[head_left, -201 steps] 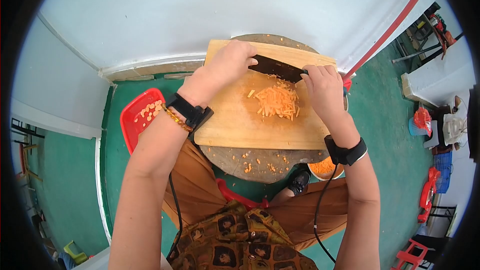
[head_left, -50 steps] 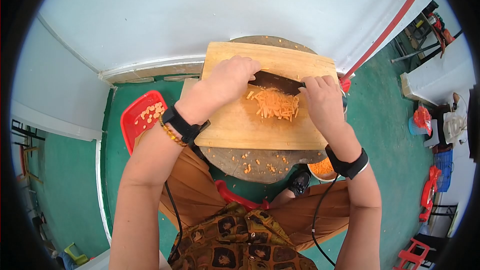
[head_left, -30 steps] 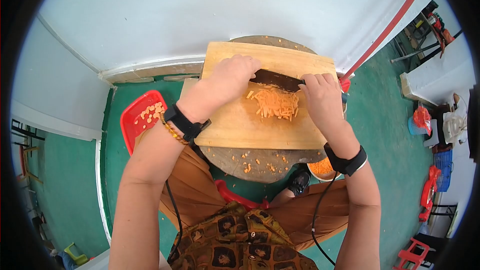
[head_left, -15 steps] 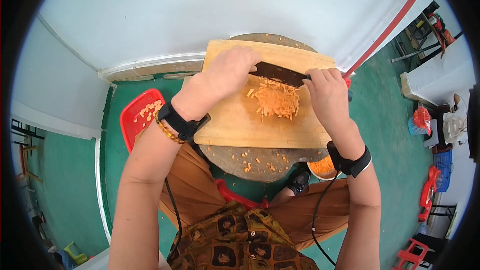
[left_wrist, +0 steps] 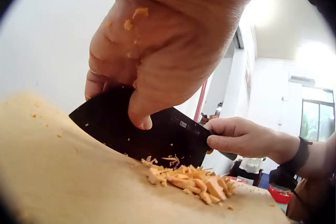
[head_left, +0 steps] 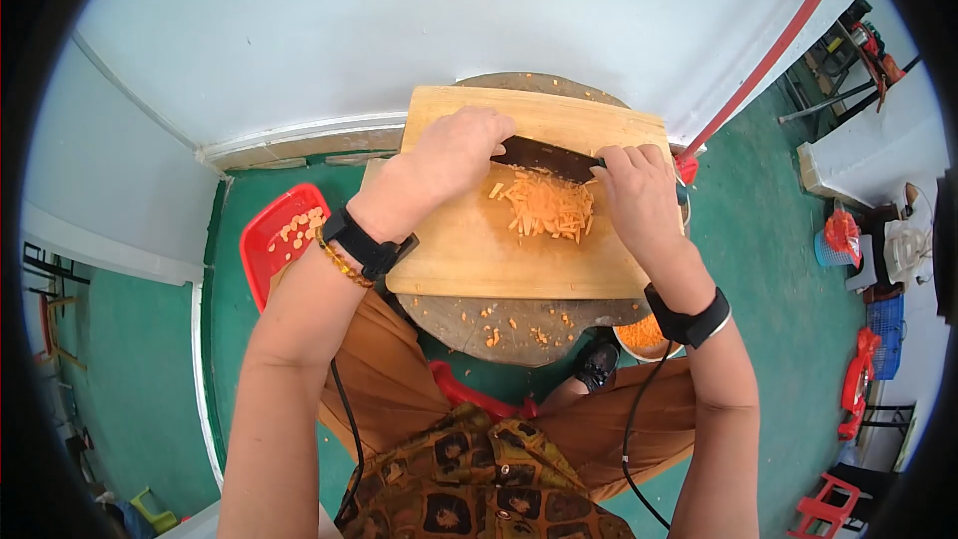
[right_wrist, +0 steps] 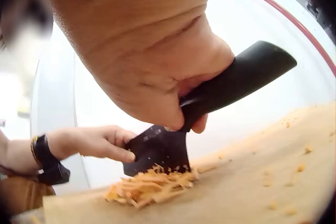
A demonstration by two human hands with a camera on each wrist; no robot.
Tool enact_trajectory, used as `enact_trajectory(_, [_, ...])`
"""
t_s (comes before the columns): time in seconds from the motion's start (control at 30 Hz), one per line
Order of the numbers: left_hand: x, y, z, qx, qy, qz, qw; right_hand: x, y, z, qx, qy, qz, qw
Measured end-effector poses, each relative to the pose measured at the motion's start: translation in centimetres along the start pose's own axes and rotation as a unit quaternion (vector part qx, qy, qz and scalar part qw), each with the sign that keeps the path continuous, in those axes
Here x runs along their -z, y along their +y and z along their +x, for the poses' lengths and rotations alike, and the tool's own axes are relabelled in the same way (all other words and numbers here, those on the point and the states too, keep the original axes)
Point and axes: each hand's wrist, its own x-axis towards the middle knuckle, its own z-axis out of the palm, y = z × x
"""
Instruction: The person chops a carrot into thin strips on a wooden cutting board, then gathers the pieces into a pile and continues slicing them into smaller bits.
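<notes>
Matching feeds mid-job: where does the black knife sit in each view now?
Head: the black knife is upper middle, between the left hand and right hand.
Left wrist: its blade lies around the middle.
Right wrist: handle upper right, blade lower middle.
Shared landmark: the pile of orange strips, below the blade in all three.

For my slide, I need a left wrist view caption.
Left-hand grip pinches a dark knife blade, right-hand grip holds its handle; orange pieces lie on a wooden board.
</notes>
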Motion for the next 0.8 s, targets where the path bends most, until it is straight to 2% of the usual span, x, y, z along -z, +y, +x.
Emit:
enact_trajectory(0.03, [0.2,0.2,-0.1,-0.017,0.003,0.036,0.999,0.3,0.2,0.2,-0.001,-0.004,0.011,1.0])
enact_trajectory(0.13, [1.1,0.9,0.0,-0.034,0.053,0.029,0.998,1.4,0.0,0.8,-0.006,-0.003,0.007,1.0])
enact_trajectory(0.23, [-0.1,0.4,0.4,0.013,-0.003,-0.003,1.0,0.1,0.2,0.3,-0.007,0.005,-0.002,1.0])
enact_trajectory(0.33, [0.1,0.3,0.3,-0.029,0.028,0.039,0.998,0.3,0.4,0.5,-0.009,0.002,-0.004,1.0])
enact_trajectory(0.43, [0.6,0.7,0.4,-0.042,0.058,0.027,0.997,1.7,0.1,1.0,-0.015,-0.003,-0.006,1.0])
enact_trajectory(0.53, [-0.3,0.0,0.7,0.015,0.008,-0.014,1.0,0.2,-0.1,0.3,-0.02,-0.006,-0.016,1.0])
enact_trajectory(0.63, [-0.1,0.1,0.6,-0.027,0.021,0.05,0.998,-0.1,0.5,0.2,-0.015,-0.007,0.0,1.0])
enact_trajectory(0.73, [0.6,0.8,0.5,-0.031,0.056,0.041,0.997,1.5,0.2,0.9,-0.011,0.003,-0.011,1.0])
enact_trajectory(0.8, [-0.2,0.6,0.3,-0.009,0.043,-0.016,0.999,1.3,0.1,0.6,-0.02,-0.001,-0.021,1.0])
